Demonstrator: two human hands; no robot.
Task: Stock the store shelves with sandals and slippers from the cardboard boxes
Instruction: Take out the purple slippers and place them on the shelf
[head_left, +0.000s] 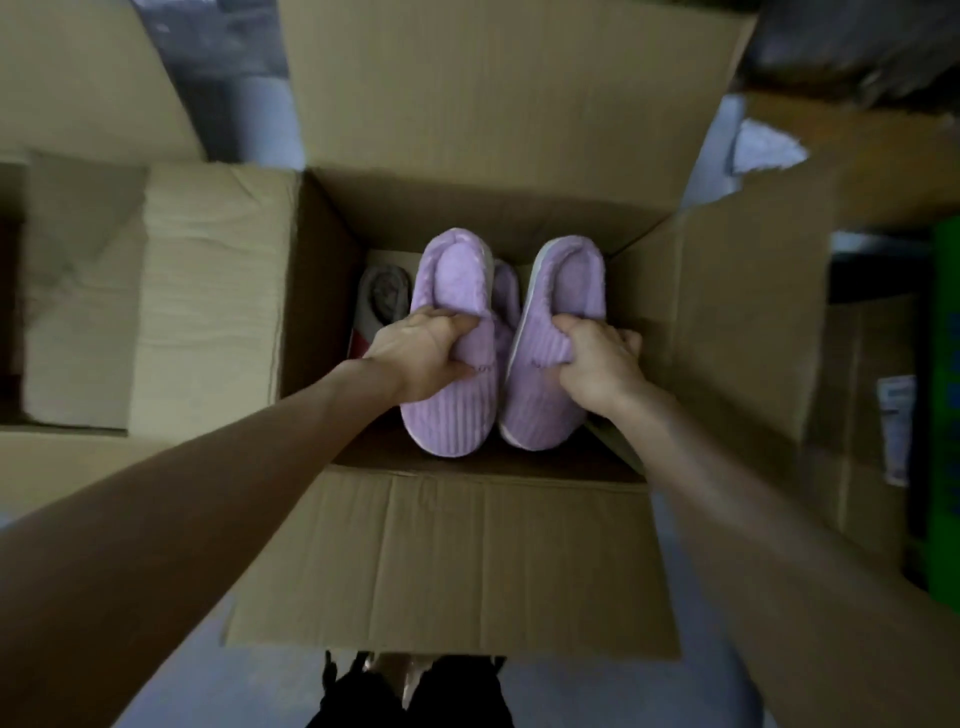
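An open cardboard box (457, 551) stands on the floor below me with its flaps spread out. Inside it my left hand (421, 358) grips the upper of a lilac ribbed slipper (447, 415), and my right hand (602, 364) grips the upper of a second lilac slipper (545, 415) beside it. Both slippers are held side by side, toes toward me. Between them a third lilac slipper (506, 291) shows deeper in the box. A grey slipper (384, 301) lies at the box's left inner side, partly hidden.
Another open cardboard box (156, 291) stands to the left. More cardboard boxes (862, 415) and a green object (943, 405) crowd the right side. Grey floor shows around the box, and my dark footwear (410, 696) sits at the bottom edge.
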